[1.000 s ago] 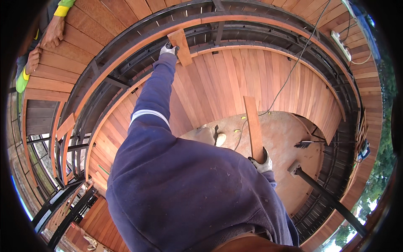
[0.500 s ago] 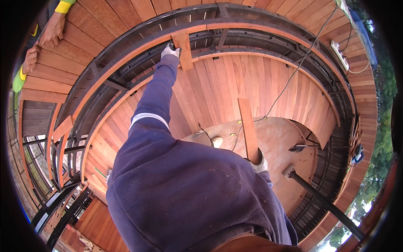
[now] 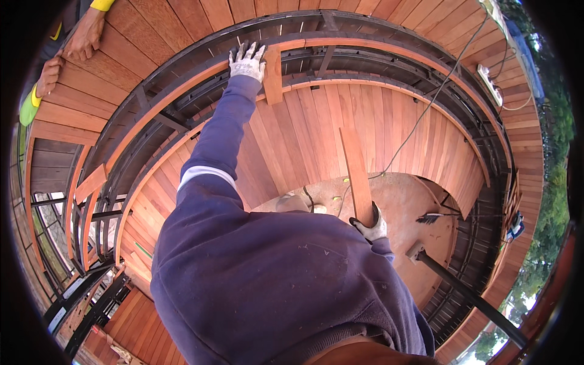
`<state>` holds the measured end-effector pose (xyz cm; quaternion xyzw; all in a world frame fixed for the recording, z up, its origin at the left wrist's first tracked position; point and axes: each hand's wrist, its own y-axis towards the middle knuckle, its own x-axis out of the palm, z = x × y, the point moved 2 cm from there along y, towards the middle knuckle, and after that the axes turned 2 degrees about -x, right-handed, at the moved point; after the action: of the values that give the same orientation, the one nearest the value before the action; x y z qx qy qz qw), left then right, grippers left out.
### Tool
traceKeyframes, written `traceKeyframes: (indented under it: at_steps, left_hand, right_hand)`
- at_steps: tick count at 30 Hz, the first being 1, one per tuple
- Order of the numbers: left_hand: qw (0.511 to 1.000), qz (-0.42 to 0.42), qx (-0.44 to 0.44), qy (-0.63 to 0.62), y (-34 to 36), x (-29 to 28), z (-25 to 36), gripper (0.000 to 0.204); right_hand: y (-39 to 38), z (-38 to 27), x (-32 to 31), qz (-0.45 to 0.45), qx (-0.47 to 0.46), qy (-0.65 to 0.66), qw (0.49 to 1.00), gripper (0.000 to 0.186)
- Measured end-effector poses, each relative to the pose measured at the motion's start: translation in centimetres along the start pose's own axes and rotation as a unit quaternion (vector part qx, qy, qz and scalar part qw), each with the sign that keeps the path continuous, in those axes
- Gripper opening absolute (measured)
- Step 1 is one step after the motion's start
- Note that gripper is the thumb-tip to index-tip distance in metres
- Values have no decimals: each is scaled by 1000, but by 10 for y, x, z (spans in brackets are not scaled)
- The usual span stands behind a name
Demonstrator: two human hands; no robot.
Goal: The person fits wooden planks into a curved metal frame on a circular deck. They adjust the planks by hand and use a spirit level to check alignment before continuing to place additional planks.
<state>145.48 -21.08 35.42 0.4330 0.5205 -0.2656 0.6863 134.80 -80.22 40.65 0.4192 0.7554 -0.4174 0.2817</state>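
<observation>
My left hand [image 3: 248,63] in a white work glove reaches far forward, fingers spread over the curved wooden rail [image 3: 210,74]. Just to its right, a short wooden board [image 3: 273,78] stands across the gap between that rail and the inner curved edge. The hand holds nothing; whether its palm presses on the rail is hidden. Lower right, my right hand [image 3: 373,226], gloved in white and black, grips the near end of a wooden plank [image 3: 356,173] that points away from me.
Dark metal framing [image 3: 176,118] shows between curved wooden decks. Another person's hands [image 3: 87,33] rest on the upper-left boards. A cable [image 3: 420,125] runs down from a white power strip [image 3: 490,84]. A black post [image 3: 468,292] slants at lower right; a blue tool [image 3: 516,226] lies at the right edge.
My left hand has let go of the short board's edge, moved slightly up and spread its fingers. My right hand still holds the plank, its glove now more in view.
</observation>
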Motion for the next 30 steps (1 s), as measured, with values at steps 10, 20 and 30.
traceKeyframes:
  at_steps: [10, 20, 30]
  left_hand:
    - [999, -37, -20, -32, 19, -7, -3, 54]
    - [994, -104, -23, -32, 36, -40, 22, 48]
    - [979, -177, 44, -95, 37, -32, 33, 39]
  right_hand:
    - [7, -19, 1, -26, 25, 30, 999, 102]
    - [12, 30, 18, -24, 9, 31, 999, 110]
    - [9, 53, 31, -8, 4, 76, 997, 100]
